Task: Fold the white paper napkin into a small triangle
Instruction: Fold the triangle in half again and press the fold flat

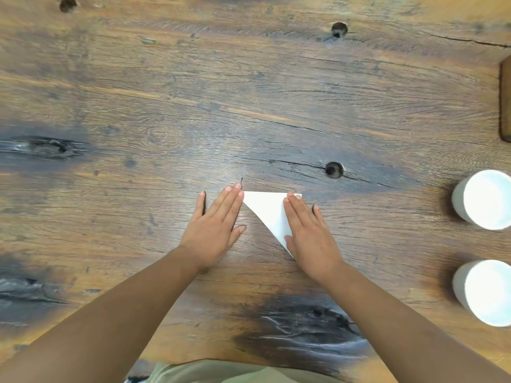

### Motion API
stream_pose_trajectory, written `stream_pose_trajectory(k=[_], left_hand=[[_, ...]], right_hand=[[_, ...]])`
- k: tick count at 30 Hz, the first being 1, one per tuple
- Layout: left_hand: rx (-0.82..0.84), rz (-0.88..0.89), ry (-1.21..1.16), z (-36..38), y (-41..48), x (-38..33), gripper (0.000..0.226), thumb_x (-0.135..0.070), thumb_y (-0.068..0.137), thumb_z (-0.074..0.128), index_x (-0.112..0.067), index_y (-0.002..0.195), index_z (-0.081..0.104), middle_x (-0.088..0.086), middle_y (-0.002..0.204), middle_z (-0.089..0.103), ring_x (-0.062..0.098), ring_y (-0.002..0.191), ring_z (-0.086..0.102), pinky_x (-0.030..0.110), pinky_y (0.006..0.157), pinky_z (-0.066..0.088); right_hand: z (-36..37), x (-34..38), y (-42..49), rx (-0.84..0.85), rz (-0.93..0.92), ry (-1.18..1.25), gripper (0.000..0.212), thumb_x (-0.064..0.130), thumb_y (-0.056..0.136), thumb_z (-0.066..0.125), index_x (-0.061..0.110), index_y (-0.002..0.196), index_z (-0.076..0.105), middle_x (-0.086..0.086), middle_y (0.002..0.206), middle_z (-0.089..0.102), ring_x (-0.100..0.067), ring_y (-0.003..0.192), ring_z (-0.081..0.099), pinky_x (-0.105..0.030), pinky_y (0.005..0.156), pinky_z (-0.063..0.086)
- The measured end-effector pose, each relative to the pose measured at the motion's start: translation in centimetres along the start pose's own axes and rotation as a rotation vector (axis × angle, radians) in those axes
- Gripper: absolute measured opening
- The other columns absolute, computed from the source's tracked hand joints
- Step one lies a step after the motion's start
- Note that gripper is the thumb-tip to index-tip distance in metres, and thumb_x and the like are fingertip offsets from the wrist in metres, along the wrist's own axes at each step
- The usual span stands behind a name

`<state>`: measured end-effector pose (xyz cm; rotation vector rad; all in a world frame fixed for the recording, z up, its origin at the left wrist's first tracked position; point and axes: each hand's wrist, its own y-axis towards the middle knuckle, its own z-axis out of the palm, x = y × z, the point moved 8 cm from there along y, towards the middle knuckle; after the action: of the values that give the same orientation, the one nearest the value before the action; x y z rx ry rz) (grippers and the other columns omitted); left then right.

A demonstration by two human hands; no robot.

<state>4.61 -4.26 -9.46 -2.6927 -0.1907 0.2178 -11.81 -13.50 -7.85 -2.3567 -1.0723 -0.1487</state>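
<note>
The white paper napkin (267, 211) lies on the wooden table (249, 106) folded into a triangle, its long edge running from upper left down to lower right. My right hand (309, 233) lies flat, palm down, over the napkin's right side and covers that part. My left hand (218, 222) rests flat on the bare wood just left of the napkin, fingertips near its upper-left corner. Neither hand grips anything.
Two white round cups stand at the right edge, one (484, 200) farther and one (486, 293) nearer. A brown wooden object (506, 100) shows at the far right edge. The table has dark knots and holes. Its near edge is right by my body.
</note>
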Motion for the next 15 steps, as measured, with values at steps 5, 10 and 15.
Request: stream_pose_trajectory(k=[5, 10, 15], left_hand=[[-0.04, -0.07, -0.128, -0.7, 0.2, -0.6, 0.065, -0.048, 0.104, 0.022, -0.015, 0.157, 0.007, -0.004, 0.165, -0.005, 0.012, 0.151, -0.006, 0.061, 0.119, 0.006], [-0.1, -0.08, -0.268, -1.7, 0.5, -3.6, 0.064, -0.041, 0.104, 0.025, -0.013, 0.157, 0.003, -0.001, 0.166, -0.005, 0.012, 0.151, -0.01, 0.057, 0.12, -0.004], [-0.034, 0.05, -0.213, -0.9, 2.3, -9.1, 0.068, -0.019, 0.1, 0.035, -0.012, 0.156, -0.005, 0.002, 0.166, -0.01, 0.014, 0.149, -0.018, 0.049, 0.122, -0.008]], right_hand=[[-0.3, 0.1, 0.0, -0.008, 0.003, -0.003, 0.077, 0.022, 0.098, 0.051, 0.01, 0.157, 0.002, -0.004, 0.167, -0.002, -0.017, 0.153, -0.003, -0.041, 0.124, 0.001], [-0.5, 0.2, -0.1, -0.015, 0.0, 0.043, 0.079, 0.019, 0.097, 0.054, 0.011, 0.157, 0.004, -0.003, 0.167, 0.0, -0.016, 0.153, -0.001, -0.04, 0.124, -0.001], [-0.4, 0.0, -0.1, -0.026, 0.0, 0.081, 0.079, 0.019, 0.095, 0.059, 0.012, 0.157, 0.011, -0.001, 0.166, 0.005, -0.015, 0.153, 0.003, -0.037, 0.123, -0.002]])
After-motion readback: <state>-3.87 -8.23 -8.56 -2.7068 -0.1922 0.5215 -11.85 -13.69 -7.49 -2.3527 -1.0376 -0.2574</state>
